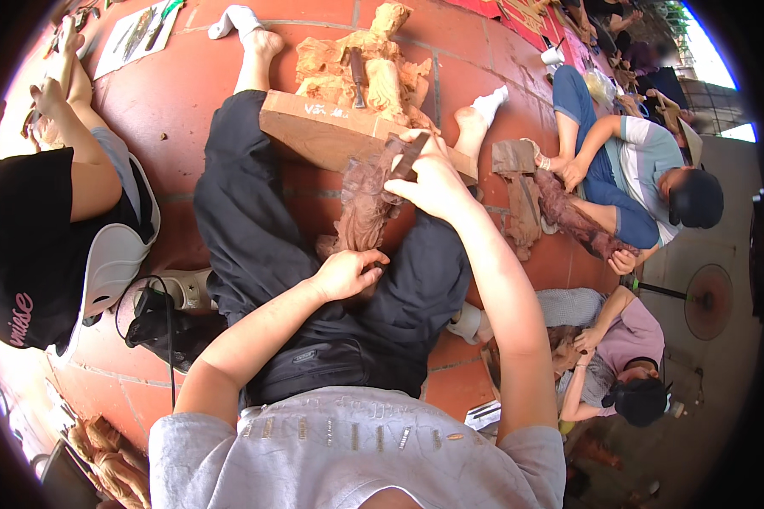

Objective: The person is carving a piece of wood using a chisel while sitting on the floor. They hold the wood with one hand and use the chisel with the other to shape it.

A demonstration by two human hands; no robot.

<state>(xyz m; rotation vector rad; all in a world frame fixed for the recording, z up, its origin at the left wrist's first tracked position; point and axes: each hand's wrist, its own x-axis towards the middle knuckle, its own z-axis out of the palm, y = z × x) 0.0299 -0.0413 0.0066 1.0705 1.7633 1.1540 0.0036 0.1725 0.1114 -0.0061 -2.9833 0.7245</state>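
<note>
Between the person's black-trousered legs, a dark brown wooden carving (363,197) is being supported at a slant above the red tiled floor (171,225). By the right hand (437,181), a flat dark piece (412,156) is being gripped at the carving's far end, the fingers being closed around it; whether the carving is also being held there cannot be told. By the left hand (348,273), the carving's near end is being touched, its fingers being loosely curved and partly spread; whether anything is being gripped by it cannot be told. Just beyond, a pale sculpture (385,81) is being carried on a thick wooden block (314,134), and a brown-handled tool (357,75) is being supported upright against it. On the right, by a co-worker (654,174) in blue trousers, a reddish-brown carving (573,212) is being held across the legs, while a lighter brown carving (522,212) is lying on the floor beside them. Nearer on the right, another brown carving (563,348) is being handled by a co-worker (635,341) in pink. Farther right, a fan (708,301) is standing. At the far left, tools (154,36) are being displayed on a white sheet (113,61).
</note>
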